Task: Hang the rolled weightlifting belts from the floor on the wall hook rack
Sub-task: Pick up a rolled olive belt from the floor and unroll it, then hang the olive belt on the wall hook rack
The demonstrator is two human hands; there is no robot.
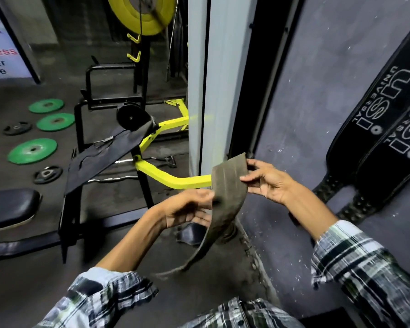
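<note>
I hold a worn grey-brown weightlifting belt (227, 185) in front of me, unrolled, its tail drooping toward the floor. My left hand (187, 209) pinches its near edge. My right hand (268, 181) grips its upper end with thumb and fingers. Two black belts with white lettering (386, 119) hang on the grey wall (317, 91) to the right. The hook rack itself is out of view. Another dark belt (192, 234) lies on the floor below my hands.
A yellow-and-black bench frame (152, 143) stands to the left, close to a pale pillar (213, 79). Green weight plates (32, 151) and black ones lie on the floor at the far left. A black padded bench (10, 207) sits at the left edge.
</note>
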